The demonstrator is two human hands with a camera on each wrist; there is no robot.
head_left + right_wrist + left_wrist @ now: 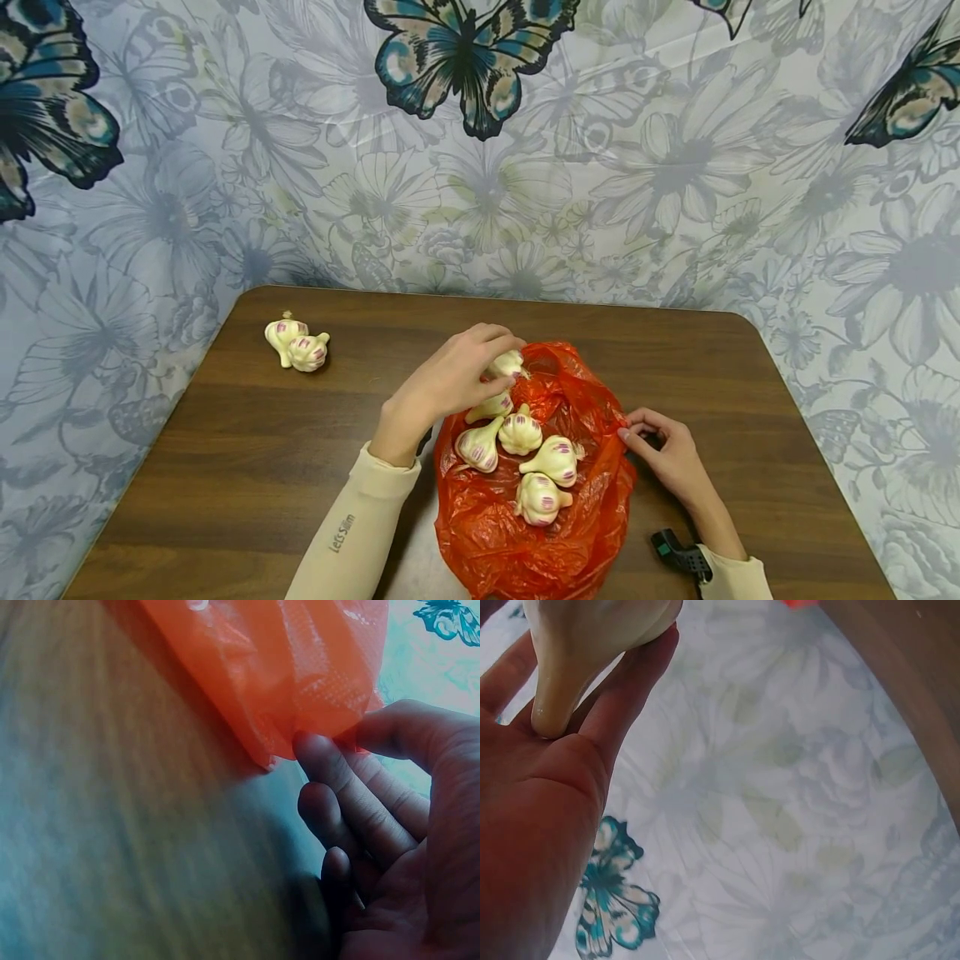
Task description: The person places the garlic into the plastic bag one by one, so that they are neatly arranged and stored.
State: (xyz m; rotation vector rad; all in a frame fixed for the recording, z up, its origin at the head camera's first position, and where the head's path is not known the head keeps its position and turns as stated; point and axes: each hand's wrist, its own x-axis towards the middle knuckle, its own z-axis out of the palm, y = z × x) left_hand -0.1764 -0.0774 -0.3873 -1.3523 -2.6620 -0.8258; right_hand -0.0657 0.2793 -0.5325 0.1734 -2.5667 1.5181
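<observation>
One cream, rounded garlic bulb (589, 637), gripped by the left hand (459, 375) at the crinkled red plastic bag (551, 562)'s far-left side; right hand (671, 458) pinches its right edge, where a tug could roll loose bulbs (540, 498) out!

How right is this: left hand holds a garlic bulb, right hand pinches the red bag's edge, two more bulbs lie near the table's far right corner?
Wrong corner: the head view shows those two bulbs near the far left corner of the table. Otherwise yes: left hand holding a garlic bulb, right hand pinching the red bag.
</observation>
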